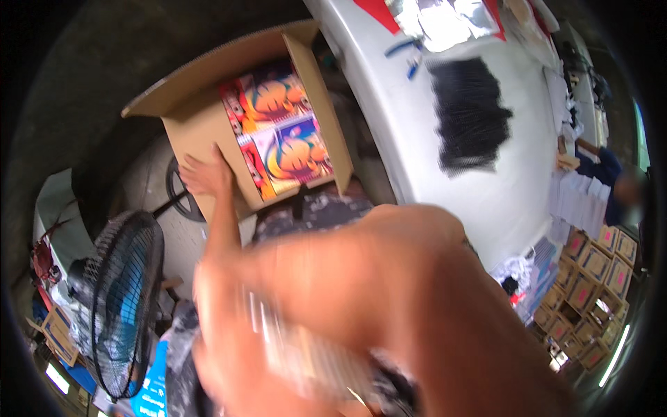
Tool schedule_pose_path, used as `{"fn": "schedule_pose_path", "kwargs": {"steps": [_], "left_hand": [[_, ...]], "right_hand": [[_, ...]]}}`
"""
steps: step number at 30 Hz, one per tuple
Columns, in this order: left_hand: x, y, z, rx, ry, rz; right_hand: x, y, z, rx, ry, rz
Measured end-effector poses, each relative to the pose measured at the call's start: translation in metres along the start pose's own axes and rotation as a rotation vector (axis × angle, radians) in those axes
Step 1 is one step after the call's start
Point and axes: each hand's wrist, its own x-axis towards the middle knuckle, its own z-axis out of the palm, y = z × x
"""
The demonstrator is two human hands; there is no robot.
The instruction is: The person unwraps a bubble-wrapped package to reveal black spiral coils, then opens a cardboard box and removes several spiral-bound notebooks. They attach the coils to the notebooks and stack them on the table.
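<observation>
An open cardboard box (201, 135) sits ahead of me with its flaps raised. Inside it lie two colourful printed packs (295, 156) with cartoon pictures, one beyond the other. My left hand (206, 175) rests on the box's left cardboard side, fingers spread and thumb apart. Close to the camera, my right hand (313, 274) is a large blur across my left forearm; its fingers cannot be made out. Below it shows a pale striped blur (306, 358). Whether the hand touches that is unclear.
To the right runs a white-topped table (389, 118) bearing a heap of thin black strips (469, 115), blue-handled pliers (411, 54) and a shiny silver sheet (445, 24). A black fan (125, 306) stands at left. Stacked cartons (590, 292) and another person (604, 170) are far right.
</observation>
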Motion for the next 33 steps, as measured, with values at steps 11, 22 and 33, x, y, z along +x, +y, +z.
{"fn": "schedule_pose_path", "kwargs": {"steps": [11,22,33], "left_hand": [[-0.008,0.034,-0.028,0.000,-0.042,-0.064],[0.002,0.036,-0.035,-0.020,-0.083,-0.083],[-0.006,0.034,-0.039,-0.008,-0.036,-0.059]], "right_hand": [[0.120,0.272,-0.098,0.161,0.863,0.219],[0.215,0.254,-0.197,-0.736,0.889,0.455],[0.275,0.281,-0.258,-0.671,-0.106,0.716]]}}
